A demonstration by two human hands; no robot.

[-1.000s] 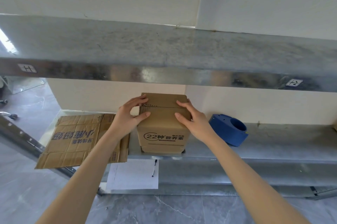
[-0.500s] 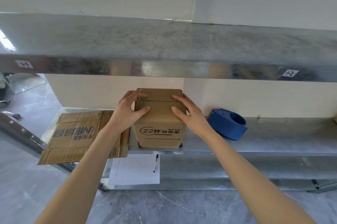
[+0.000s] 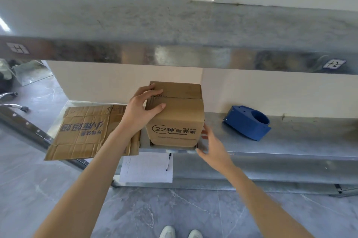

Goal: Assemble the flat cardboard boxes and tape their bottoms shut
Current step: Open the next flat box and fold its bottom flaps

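- Brown cardboard box (image 3: 174, 119) with dark printed lettering on its front stands upright at the front edge of the grey metal shelf (image 3: 290, 141), its top flaps folded down.
- Left hand (image 3: 141, 108) keeps its grip on the box's upper left corner, with the fingers curled over the top flaps and the thumb pressed on the near flap.
- Right hand (image 3: 211, 146) was flat on the top right half a second ago. It has now dropped to the lower right corner, fingers straight and spread, fingertips at the box's side and thumb by the shelf lip.
- The box has not shifted on the shelf.
- Flattened brown cardboard sheet (image 3: 87, 131) lies just left of the box and overhangs the shelf edge.
- Blue plastic tape dispenser (image 3: 248, 122) sits well apart on the right.
- White paper sheet (image 3: 146, 168) with a black pen (image 3: 168, 162) on it lies on the level below.
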